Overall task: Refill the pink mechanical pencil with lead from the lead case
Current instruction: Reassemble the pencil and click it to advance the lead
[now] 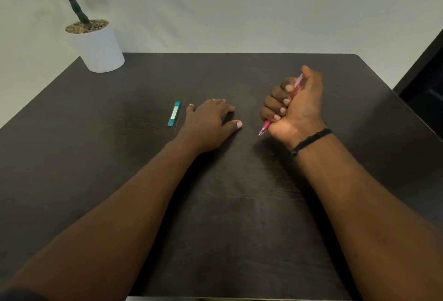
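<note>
My right hand is closed in a fist around the pink mechanical pencil, whose metal tip points down and toward me, just above the dark table. The thumb sits over the pencil's upper end. A teal lead case lies flat on the table to the left. One thin lead stick lies beside the case on its right. My left hand rests palm down on the table with fingers spread, just right of the lead stick, holding nothing.
A white pot with a twisted green plant stands at the table's far left corner. A pale wall runs behind the table. A dark piece of furniture stands past the right edge.
</note>
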